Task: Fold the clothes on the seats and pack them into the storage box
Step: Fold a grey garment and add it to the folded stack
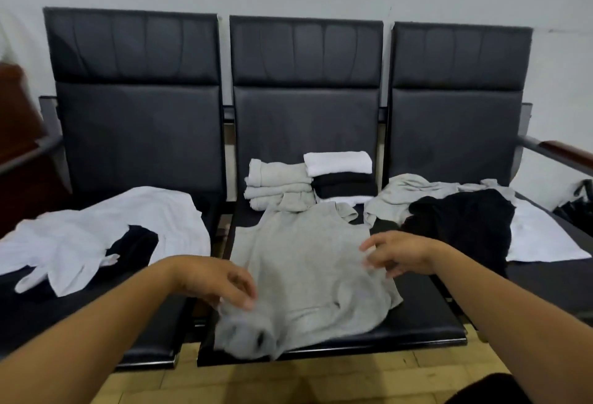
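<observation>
Your left hand (218, 280) and right hand (399, 252) are both motion-blurred at the fingertips, so you cannot tell whether either pinches the grey top (308, 262) or merely touches it. The top lies spread on the middle seat (417, 323) between your fingers; its near hem is smeared. Folded stacks (277, 183) sit beyond them.

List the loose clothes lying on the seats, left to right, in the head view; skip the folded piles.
From the left: white garment, grey top, black garment, white cloth.
</observation>
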Motion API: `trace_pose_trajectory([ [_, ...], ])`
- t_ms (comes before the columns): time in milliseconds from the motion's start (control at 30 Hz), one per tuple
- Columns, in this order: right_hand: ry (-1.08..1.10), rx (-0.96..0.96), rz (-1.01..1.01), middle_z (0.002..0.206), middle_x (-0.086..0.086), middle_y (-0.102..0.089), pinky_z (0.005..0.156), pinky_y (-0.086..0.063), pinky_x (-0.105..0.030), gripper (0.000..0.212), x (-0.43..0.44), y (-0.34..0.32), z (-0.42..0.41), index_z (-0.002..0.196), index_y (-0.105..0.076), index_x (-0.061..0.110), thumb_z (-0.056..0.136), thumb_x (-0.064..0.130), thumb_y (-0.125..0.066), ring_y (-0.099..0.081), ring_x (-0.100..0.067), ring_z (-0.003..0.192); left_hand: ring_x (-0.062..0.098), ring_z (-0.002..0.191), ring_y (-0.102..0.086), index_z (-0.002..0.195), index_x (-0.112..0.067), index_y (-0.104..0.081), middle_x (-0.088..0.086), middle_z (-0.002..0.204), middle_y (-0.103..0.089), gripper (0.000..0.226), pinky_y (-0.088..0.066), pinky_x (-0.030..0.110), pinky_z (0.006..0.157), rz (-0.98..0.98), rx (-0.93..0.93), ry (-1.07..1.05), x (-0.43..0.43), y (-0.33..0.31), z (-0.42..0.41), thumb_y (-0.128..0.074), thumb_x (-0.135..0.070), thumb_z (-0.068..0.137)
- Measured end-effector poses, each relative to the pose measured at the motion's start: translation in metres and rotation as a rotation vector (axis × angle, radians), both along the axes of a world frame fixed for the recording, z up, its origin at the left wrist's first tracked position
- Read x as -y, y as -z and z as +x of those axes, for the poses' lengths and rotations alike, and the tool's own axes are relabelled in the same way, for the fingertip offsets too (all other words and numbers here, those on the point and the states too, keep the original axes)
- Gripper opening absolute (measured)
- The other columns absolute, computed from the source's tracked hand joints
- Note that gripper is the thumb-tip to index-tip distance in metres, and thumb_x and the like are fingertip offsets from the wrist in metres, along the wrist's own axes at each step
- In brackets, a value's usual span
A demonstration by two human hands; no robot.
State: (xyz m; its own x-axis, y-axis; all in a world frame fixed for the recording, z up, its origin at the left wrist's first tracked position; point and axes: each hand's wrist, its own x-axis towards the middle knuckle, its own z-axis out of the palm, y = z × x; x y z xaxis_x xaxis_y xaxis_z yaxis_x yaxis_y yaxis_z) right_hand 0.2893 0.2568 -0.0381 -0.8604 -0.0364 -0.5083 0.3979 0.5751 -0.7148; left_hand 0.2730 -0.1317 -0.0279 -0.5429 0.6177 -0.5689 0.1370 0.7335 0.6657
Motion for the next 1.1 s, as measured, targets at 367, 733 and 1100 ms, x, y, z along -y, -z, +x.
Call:
trace_pose_trajectory([
  [367,0.514,-0.271,0.234,0.115,-0.02,-0.065,0.088,-0.049,-0.037,0.063,0.009,0.065,-0.065,0.11,-0.062,-0.005,0.094,0.055,-0.053,-0.061,-0.035,0.106,0.021,0.098,-0.061,0.103,-0.012,-0.062,0.0,0.102,-0.065,0.014,-0.048,0.031,0.081,0.09,-0.547,-0.772,-0.014,0.076,-0.082,-0.064,-0.022,0.092],
  [733,0.609,-0.259,0.162,0.062,-0.005,-0.048,0.059,-0.041,-0.029,0.043,0.003,0.106,-0.115,0.059,-0.043,0.01,0.087,0.018,-0.074,-0.049,-0.019,0.06,0.012,0.056,-0.039,0.066,-0.008,-0.044,-0.001,0.063,-0.038,0.046,-0.029,0.026,0.048,-0.032,-0.471,-0.9,-0.04,0.104,-0.141,-0.075,-0.037,0.084],
  [1100,0.65,-0.325,-0.817,0.132,-0.019,-0.064,0.098,-0.054,-0.046,0.045,-0.006,0.069,-0.099,0.133,-0.056,0.002,0.095,0.024,-0.066,-0.064,-0.033,0.119,0.023,0.087,-0.061,0.106,-0.009,-0.057,0.008,0.098,-0.063,0.017,-0.05,0.033,0.069,0.558,-0.294,-1.075,-0.029,0.071,-0.125,-0.057,-0.025,0.1],
])
